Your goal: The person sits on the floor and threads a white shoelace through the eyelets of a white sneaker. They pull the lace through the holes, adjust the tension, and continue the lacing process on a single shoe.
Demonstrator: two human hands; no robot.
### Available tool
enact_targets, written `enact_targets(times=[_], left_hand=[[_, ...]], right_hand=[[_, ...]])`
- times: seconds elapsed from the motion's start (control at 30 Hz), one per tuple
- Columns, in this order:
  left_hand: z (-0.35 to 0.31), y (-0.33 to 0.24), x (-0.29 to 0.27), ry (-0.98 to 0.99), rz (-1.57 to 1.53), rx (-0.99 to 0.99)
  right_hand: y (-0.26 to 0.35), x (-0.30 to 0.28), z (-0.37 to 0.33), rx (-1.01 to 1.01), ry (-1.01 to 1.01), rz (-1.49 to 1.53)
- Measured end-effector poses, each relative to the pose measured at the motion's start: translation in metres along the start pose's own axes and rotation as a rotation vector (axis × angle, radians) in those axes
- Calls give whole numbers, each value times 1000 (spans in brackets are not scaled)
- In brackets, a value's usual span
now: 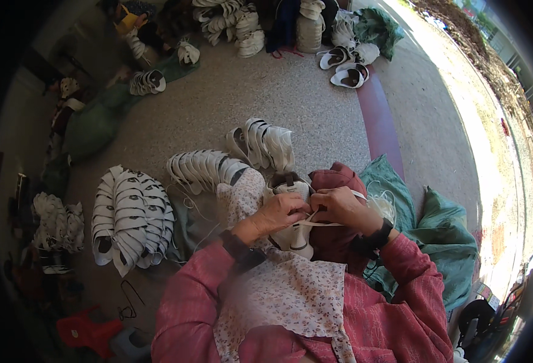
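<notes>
A white shoe upper (295, 239) without a sole rests on my lap, its dark-lined opening pointing away from me. My left hand (277, 214) is at its left side, thumb and fingers pinched at the lacing. Opposite it, my right hand (343, 209) has its fingers closed on a white shoelace (322, 224). The lace runs across the upper between both hands, and a loop of it passes behind the right hand. The fingertips almost meet over the middle of the upper, so the eyelets there are hidden.
Nested stacks of white uppers (134, 213) stand at my left, with more rows (205, 168) just ahead. Green sacks (445, 242) lie by my right side, near a bundle of white laces (382, 204). A red stool (88, 331) is at lower left. Other people sit at far left.
</notes>
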State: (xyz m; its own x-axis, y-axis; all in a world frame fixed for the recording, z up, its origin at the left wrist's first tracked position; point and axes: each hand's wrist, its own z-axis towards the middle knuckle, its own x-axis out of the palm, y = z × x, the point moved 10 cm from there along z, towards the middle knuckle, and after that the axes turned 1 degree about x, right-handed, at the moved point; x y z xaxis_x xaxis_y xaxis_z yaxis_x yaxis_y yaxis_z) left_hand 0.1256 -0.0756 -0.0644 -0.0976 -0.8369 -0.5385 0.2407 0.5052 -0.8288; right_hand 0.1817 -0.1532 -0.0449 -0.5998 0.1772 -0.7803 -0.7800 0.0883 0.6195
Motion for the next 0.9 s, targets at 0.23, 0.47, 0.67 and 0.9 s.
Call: enact_targets(times=[0.23, 0.47, 0.67, 0.9], left_hand=[[0, -1, -1, -22, -70, 25], [-14, 5, -68, -350, -55, -96], [-287, 99, -348, -1390, 781, -578], [-321, 154, -275, -1127, 464, -718]], right_hand=[[11, -5, 10, -78, 48, 23], [12, -6, 14, -106, 52, -131], [10, -3, 15, -71, 34, -29], [-3, 3, 7, -75, -100, 189]])
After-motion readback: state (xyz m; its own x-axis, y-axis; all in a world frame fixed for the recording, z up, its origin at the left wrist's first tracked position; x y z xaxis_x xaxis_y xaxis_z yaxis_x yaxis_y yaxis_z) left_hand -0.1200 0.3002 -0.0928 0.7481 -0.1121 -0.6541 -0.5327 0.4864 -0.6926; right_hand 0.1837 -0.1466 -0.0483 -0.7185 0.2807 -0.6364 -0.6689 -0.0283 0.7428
